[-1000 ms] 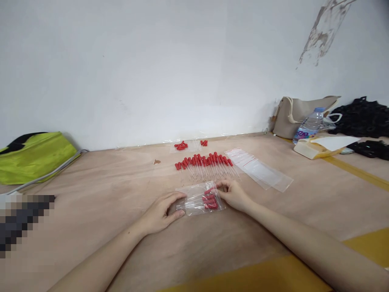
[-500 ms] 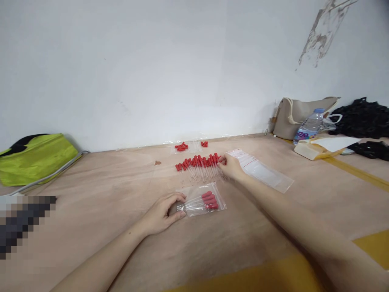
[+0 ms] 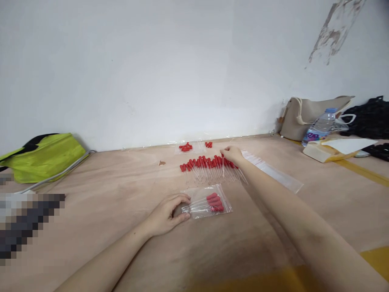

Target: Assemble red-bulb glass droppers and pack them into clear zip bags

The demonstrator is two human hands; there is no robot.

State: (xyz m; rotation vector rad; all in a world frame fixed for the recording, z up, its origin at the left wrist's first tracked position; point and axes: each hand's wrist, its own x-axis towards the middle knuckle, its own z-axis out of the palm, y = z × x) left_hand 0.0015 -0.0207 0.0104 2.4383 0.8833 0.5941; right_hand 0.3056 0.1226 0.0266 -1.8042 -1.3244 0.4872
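Head view: the left hand [image 3: 165, 213] rests on the table [image 3: 91, 211], fingers curled lightly over the open end of a small clear bag [image 3: 206, 201] that already has a few droppers in it. The right hand [image 3: 232, 154] pinches one dropper [image 3: 223, 164] by its red bulb, lifting it from the row of droppers [image 3: 209, 166]. These look very light, thin and probably brittle along the clear stem; the soft red bulb seems the safest place to hold. The bag looks slippery and limp.
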